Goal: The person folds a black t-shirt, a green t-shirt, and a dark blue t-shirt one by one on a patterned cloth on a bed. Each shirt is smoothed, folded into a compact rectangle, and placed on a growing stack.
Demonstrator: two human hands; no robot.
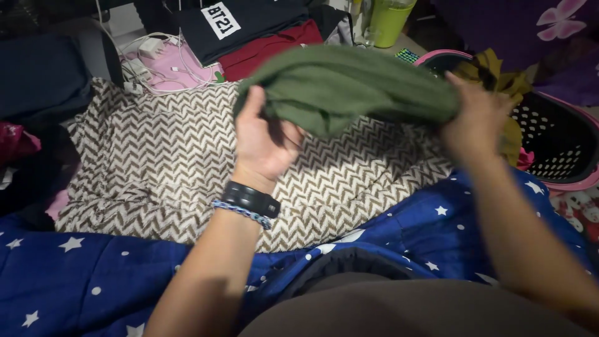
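A folded olive-green garment [349, 84] is held up in the air over a brown-and-white zigzag cloth [156, 162] spread on the bed. My left hand [265, 140] grips the garment's left end, palm toward me, with a black band and a beaded bracelet on the wrist. At the garment's right end, my right hand [474, 118] clutches the fabric. The green cloth sags a little between the two hands.
A blue star-patterned blanket [93, 281] covers the near part of the bed. A black perforated laundry basket with a pink rim [561, 143] stands at the right with yellow cloth in it. Folded dark and red clothes [249, 31], white cables and a charger [150, 53] lie at the back.
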